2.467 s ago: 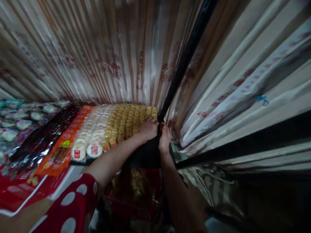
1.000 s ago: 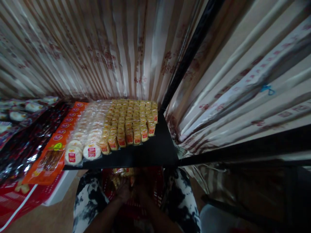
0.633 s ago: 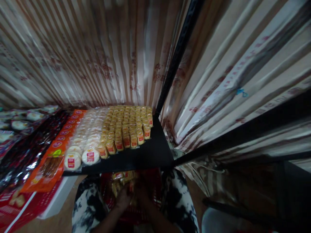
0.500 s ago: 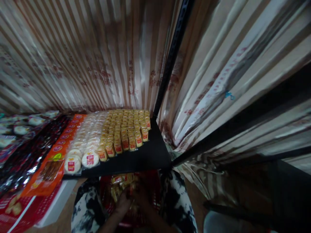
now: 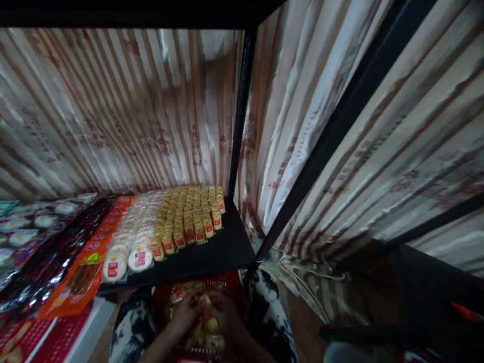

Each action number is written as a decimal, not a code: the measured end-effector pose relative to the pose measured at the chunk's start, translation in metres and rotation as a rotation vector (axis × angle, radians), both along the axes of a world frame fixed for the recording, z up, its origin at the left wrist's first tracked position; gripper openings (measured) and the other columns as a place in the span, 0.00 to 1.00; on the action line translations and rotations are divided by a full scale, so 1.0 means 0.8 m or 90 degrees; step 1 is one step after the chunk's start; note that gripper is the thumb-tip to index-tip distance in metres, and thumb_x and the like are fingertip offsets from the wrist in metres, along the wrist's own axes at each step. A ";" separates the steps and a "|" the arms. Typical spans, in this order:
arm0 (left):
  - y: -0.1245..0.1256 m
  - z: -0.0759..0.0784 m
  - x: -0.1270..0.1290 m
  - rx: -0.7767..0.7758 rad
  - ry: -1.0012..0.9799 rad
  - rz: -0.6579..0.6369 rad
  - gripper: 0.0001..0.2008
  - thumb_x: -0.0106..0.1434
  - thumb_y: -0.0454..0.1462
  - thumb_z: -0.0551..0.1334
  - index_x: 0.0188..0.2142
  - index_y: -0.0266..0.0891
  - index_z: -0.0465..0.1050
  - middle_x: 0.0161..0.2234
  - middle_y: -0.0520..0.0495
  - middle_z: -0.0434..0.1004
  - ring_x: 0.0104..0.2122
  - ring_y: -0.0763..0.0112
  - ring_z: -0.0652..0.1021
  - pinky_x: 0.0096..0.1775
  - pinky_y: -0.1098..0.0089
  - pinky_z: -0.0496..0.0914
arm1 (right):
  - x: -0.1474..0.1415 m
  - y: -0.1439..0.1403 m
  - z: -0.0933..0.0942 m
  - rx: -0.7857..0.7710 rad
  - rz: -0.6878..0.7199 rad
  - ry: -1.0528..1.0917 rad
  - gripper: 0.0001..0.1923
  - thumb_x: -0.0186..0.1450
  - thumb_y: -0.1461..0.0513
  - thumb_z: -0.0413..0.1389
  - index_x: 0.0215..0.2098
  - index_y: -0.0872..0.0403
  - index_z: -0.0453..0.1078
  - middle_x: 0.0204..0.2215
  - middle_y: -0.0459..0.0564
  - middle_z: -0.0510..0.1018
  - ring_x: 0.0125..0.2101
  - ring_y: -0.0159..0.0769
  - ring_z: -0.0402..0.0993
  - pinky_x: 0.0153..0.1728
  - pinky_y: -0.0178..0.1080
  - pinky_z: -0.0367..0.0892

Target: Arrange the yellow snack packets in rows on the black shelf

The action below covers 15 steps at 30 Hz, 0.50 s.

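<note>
Left hand [image 5: 185,311] and right hand [image 5: 226,311] pinch small yellow plastic-wrapped snack [image 5: 206,305] between fingertips, over red perforated plastic basket [image 5: 229,279] holding more yellow packs [image 5: 215,343]. Basket sits between black-and-white patterned trouser legs [image 5: 267,305], beside flat black shelf [image 5: 230,247].

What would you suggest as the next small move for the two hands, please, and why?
I would probably lift a yellow pack from the red basket towards the black shelf: the left hand and right hand are together at packs in the basket, and similar-looking packs stand in rows on the shelf, with bare surface in front. The grip is too dim to confirm.
</note>
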<state>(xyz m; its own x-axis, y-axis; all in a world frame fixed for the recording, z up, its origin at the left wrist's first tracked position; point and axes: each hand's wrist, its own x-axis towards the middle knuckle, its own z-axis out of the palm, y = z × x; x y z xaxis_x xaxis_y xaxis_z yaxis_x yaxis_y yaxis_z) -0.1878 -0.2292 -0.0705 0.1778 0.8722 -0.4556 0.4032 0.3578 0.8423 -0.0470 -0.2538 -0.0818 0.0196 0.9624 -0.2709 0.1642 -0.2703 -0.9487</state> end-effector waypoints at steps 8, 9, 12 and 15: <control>0.041 0.097 0.015 0.077 -0.110 -0.101 0.21 0.50 0.48 0.60 0.38 0.36 0.67 0.25 0.52 0.69 0.24 0.74 0.70 0.25 0.74 0.64 | 0.024 0.017 0.072 0.146 -0.015 0.112 0.16 0.57 0.56 0.53 0.42 0.52 0.71 0.40 0.54 0.77 0.40 0.41 0.75 0.43 0.43 0.69; 0.050 0.109 0.018 0.115 -0.090 -0.111 0.19 0.50 0.46 0.60 0.39 0.36 0.67 0.27 0.51 0.70 0.24 0.74 0.70 0.26 0.74 0.65 | 0.027 0.022 0.081 0.173 -0.034 0.080 0.16 0.57 0.57 0.53 0.43 0.52 0.71 0.40 0.53 0.77 0.41 0.41 0.75 0.44 0.43 0.69; 0.079 0.137 0.029 0.200 -0.031 -0.139 0.17 0.52 0.42 0.59 0.40 0.36 0.69 0.30 0.50 0.71 0.25 0.76 0.70 0.27 0.75 0.66 | 0.036 0.039 0.104 0.235 -0.081 -0.060 0.16 0.59 0.58 0.52 0.45 0.50 0.71 0.42 0.52 0.75 0.43 0.40 0.73 0.46 0.41 0.68; 0.106 0.154 0.043 0.262 -0.017 -0.161 0.15 0.54 0.39 0.59 0.42 0.36 0.69 0.35 0.48 0.70 0.24 0.77 0.70 0.24 0.76 0.66 | 0.044 0.058 0.120 0.269 -0.109 -0.145 0.17 0.60 0.59 0.51 0.47 0.51 0.69 0.43 0.52 0.74 0.44 0.40 0.71 0.48 0.42 0.66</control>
